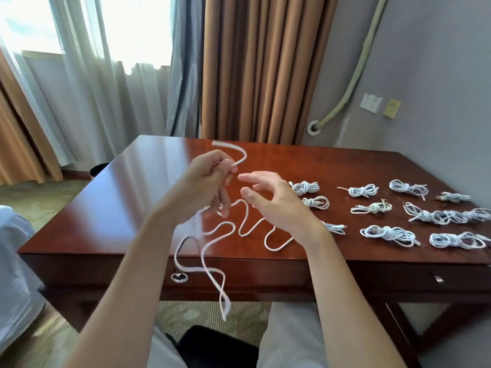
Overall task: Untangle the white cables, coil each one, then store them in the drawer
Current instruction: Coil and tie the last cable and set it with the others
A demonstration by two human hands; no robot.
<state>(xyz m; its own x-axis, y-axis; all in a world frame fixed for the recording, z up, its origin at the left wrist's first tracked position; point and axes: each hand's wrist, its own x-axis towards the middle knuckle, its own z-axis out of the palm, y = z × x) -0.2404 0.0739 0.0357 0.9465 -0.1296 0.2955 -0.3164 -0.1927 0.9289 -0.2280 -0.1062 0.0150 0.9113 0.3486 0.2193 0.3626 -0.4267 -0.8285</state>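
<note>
curtained corner, glossy red worktop (111, 197). left hand (204, 181) fingers curled round a loose white cable (247, 221), which snakes over the worktop and hangs past the front edge. right hand (276, 200) beside it, fingers spread, holding nothing. coiled cables (388, 233) lie to the right. looks like coiling is starting; next the right hand takes the slack. drawer (239, 272) closed.

Brown curtains (265, 67) hang behind the desk (127, 187).
</note>
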